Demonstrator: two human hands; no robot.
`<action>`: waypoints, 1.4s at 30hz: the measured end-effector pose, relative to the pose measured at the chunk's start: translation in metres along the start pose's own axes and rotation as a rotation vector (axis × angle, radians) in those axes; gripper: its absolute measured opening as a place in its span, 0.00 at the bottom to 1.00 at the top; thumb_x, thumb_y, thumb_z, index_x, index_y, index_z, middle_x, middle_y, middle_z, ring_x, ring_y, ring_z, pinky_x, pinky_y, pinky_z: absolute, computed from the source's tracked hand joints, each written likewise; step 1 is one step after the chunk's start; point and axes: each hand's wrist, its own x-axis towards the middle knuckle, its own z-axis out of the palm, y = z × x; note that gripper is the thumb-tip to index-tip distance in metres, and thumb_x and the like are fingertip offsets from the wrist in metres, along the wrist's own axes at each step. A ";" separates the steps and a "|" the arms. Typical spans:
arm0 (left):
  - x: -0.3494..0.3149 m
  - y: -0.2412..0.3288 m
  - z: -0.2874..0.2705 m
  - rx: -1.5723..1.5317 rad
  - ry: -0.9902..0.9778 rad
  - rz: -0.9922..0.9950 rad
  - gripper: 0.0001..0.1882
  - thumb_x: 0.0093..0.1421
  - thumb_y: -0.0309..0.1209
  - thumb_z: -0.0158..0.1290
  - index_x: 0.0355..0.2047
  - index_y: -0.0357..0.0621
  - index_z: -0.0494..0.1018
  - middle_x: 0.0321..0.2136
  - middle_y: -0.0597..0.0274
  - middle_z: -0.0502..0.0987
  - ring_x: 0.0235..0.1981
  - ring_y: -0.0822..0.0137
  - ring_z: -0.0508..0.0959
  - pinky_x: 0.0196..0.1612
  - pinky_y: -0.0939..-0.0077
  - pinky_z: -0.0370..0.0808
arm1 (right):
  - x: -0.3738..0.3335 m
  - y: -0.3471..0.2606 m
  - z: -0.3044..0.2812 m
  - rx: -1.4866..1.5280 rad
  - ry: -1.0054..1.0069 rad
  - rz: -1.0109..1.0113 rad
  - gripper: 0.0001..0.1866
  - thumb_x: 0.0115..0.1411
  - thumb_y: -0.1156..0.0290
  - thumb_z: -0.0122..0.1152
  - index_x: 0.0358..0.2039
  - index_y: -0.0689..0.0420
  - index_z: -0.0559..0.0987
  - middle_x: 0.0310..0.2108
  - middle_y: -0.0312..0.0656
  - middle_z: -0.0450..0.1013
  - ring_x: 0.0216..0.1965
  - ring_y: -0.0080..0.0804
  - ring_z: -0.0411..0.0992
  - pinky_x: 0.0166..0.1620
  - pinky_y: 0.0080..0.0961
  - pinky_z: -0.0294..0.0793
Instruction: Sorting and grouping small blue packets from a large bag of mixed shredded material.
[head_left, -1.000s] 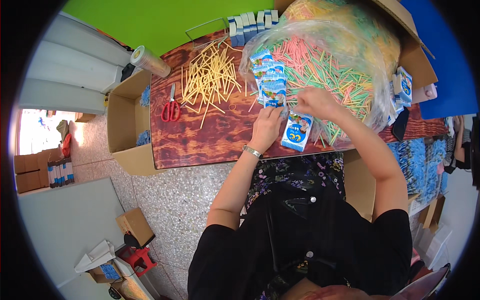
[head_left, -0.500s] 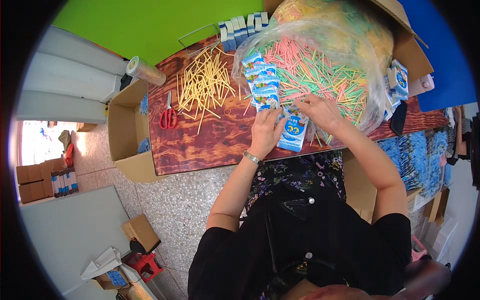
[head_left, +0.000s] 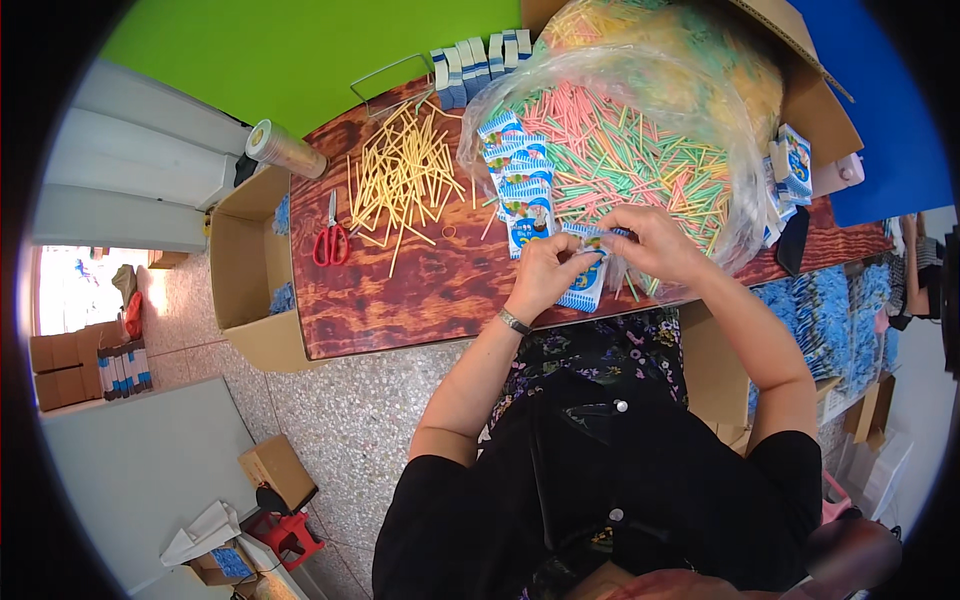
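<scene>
Near the table's front edge lies a small blue-and-white packet (head_left: pixel 582 292). My left hand (head_left: pixel 545 272) pinches its top left part with thumb and fingers. At the top right edge, my right hand (head_left: pixel 652 245) is closed in a pinch; whatever thin thing may be between its fingertips is hidden. Just beyond my left hand, several similar packets (head_left: pixel 526 180) overlap in a column. Behind my right hand, a large clear plastic bag (head_left: pixel 745 180) lies open, full of short pink, green and yellow sticks (head_left: pixel 640 140).
Long pale yellow sticks (head_left: pixel 405 170) form a loose heap on the wooden table (head_left: pixel 400 305). Red-handled scissors (head_left: pixel 331 244) and a rubber band (head_left: pixel 449 232) lie near it. A clear cup stack (head_left: pixel 285 150) is at the far left corner. An open carton (head_left: pixel 250 260) stands left.
My left hand has come off the packet column and moved right and nearer onto the front packet's top. My right hand has shifted slightly nearer, and the two hands are closer together.
</scene>
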 end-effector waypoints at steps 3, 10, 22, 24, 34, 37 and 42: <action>0.002 0.000 0.003 -0.085 0.139 0.061 0.12 0.54 0.31 0.65 0.28 0.37 0.74 0.22 0.68 0.76 0.23 0.81 0.71 0.25 0.81 0.69 | 0.010 -0.005 -0.002 0.009 0.018 -0.097 0.11 0.54 0.72 0.65 0.38 0.59 0.78 0.28 0.40 0.74 0.27 0.30 0.72 0.31 0.29 0.69; -0.012 -0.006 0.016 -0.237 0.120 0.040 0.16 0.53 0.34 0.65 0.27 0.39 0.69 0.20 0.67 0.71 0.22 0.79 0.70 0.25 0.79 0.70 | 0.048 0.048 -0.017 -0.162 -0.096 0.030 0.18 0.55 0.65 0.65 0.45 0.58 0.75 0.33 0.40 0.73 0.36 0.32 0.74 0.36 0.28 0.74; -0.013 -0.023 0.030 -0.192 0.069 0.130 0.13 0.54 0.32 0.65 0.29 0.38 0.71 0.20 0.70 0.70 0.21 0.81 0.67 0.24 0.81 0.67 | 0.091 0.052 0.022 -0.858 -0.406 0.122 0.22 0.48 0.63 0.66 0.41 0.63 0.77 0.45 0.50 0.71 0.51 0.45 0.69 0.50 0.40 0.74; -0.013 -0.019 0.028 -0.137 0.055 0.149 0.12 0.55 0.31 0.64 0.30 0.39 0.72 0.20 0.73 0.72 0.22 0.84 0.68 0.23 0.84 0.66 | 0.090 0.061 0.024 -0.871 -0.399 0.083 0.19 0.50 0.64 0.63 0.40 0.63 0.77 0.44 0.49 0.72 0.51 0.45 0.69 0.49 0.40 0.75; -0.014 -0.012 0.029 -0.094 0.096 0.208 0.13 0.54 0.32 0.65 0.28 0.39 0.71 0.18 0.72 0.69 0.20 0.82 0.65 0.22 0.82 0.64 | 0.080 0.073 0.003 -0.746 -0.304 0.132 0.12 0.65 0.63 0.48 0.38 0.59 0.73 0.37 0.48 0.75 0.44 0.44 0.73 0.36 0.41 0.77; -0.016 -0.011 0.028 -0.079 0.091 0.198 0.13 0.54 0.32 0.65 0.28 0.39 0.71 0.18 0.72 0.69 0.20 0.82 0.65 0.23 0.82 0.65 | 0.072 0.069 -0.015 -0.486 -0.050 0.226 0.14 0.68 0.61 0.46 0.44 0.59 0.72 0.36 0.45 0.75 0.40 0.38 0.74 0.33 0.38 0.74; -0.016 -0.010 0.029 -0.057 0.096 0.204 0.13 0.54 0.32 0.65 0.29 0.39 0.73 0.19 0.72 0.70 0.21 0.83 0.65 0.23 0.82 0.64 | 0.039 0.103 -0.034 1.134 0.158 0.498 0.10 0.69 0.66 0.47 0.46 0.57 0.71 0.26 0.32 0.66 0.27 0.22 0.67 0.35 0.25 0.70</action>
